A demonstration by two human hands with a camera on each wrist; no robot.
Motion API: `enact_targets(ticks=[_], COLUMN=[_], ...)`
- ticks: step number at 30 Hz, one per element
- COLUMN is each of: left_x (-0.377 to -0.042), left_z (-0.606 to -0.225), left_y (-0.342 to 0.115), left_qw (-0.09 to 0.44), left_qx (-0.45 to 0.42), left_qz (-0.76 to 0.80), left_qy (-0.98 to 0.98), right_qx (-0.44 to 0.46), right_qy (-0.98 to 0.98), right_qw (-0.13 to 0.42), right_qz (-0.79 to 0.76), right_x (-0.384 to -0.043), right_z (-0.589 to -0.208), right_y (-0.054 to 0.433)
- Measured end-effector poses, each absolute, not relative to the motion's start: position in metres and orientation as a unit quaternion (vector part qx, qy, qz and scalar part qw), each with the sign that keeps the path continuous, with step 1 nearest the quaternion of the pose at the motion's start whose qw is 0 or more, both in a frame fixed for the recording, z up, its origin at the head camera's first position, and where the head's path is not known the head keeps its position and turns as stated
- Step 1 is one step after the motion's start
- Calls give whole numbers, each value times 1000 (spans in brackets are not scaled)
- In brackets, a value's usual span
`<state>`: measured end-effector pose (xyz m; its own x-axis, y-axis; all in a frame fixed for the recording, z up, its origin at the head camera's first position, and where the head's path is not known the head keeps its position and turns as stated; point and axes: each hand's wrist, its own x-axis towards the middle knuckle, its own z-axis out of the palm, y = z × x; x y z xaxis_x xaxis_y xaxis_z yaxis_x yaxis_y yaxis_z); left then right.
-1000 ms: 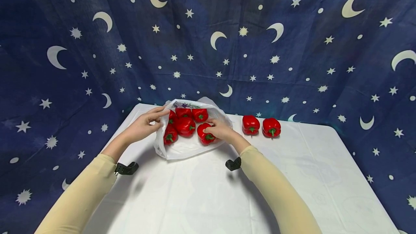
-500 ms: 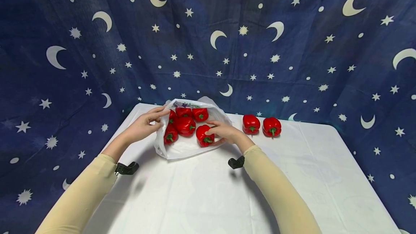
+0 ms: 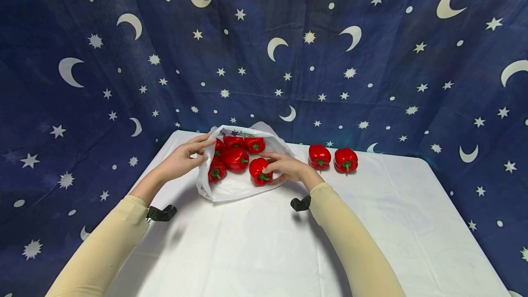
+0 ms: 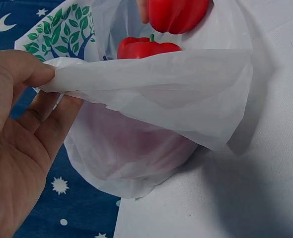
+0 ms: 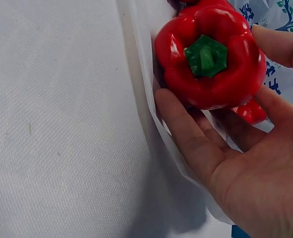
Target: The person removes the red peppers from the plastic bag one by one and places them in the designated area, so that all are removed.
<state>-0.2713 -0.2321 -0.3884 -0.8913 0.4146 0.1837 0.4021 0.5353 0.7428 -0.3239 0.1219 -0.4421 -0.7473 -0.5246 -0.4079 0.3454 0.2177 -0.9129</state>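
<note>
My left hand (image 3: 181,160) pinches the left rim of a white plastic bag (image 3: 235,194) between thumb and fingers, and the bag's mouth gapes toward me. In the left wrist view the folded bag edge (image 4: 151,77) runs out from under the thumb. Inside the mouth, my right hand (image 3: 291,168) holds a red bell pepper (image 3: 257,168) at the right. The right wrist view shows that pepper's green stem (image 5: 206,58) facing the camera, thumb on one side and fingers around the other. Several more red bell peppers (image 3: 236,159) lie deeper in the bag, partly covered by its left side.
Two red bell peppers (image 3: 319,156) (image 3: 345,160) stand side by side on the white tablecloth (image 3: 255,251), right of the bag near the back edge. A dark blue curtain (image 3: 247,49) with moons and stars hangs behind and at both sides.
My right hand has shifted slightly right, and its pepper has moved a little left and turned slightly within the bag. The left hand keeps its hold on the rim.
</note>
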Motion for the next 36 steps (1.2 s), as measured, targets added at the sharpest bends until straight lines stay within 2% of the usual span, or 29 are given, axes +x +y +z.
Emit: enact_targets(ticks=[7, 30, 36], left_x=[-272, -270, -270], left_z=[-388, -387, -387], left_y=[-232, -229, -230], left_qw=[20, 12, 15], left_qx=[230, 235, 231], left_qz=[428, 418, 417], left_qy=[874, 878, 879], right_qx=[-66, -76, -96], right_qy=[692, 693, 702], right_qw=[348, 338, 319], right_qz=[-628, -632, -629], right_x=[-323, -322, -323], right_z=[-441, -444, -445], right_y=[122, 120, 119])
